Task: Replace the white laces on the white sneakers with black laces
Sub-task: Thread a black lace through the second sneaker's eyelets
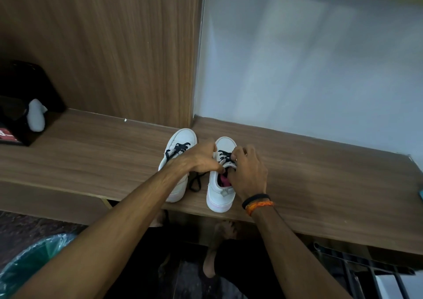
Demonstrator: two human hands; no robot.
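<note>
Two white sneakers stand side by side on the wooden desk, toes pointing away from me. The left sneaker carries a black lace, whose loose ends trail between the shoes. The right sneaker is also threaded with a black lace and shows a pink lining. My left hand reaches across the left sneaker and pinches at the right shoe's eyelet edge. My right hand curls its fingers on the lace and tongue area of the right sneaker.
A black box with a white item sits at the desk's far left. A green-lined bin stands on the floor at lower left. Wooden panel and grey wall rise behind the shoes. A metal rack is at lower right.
</note>
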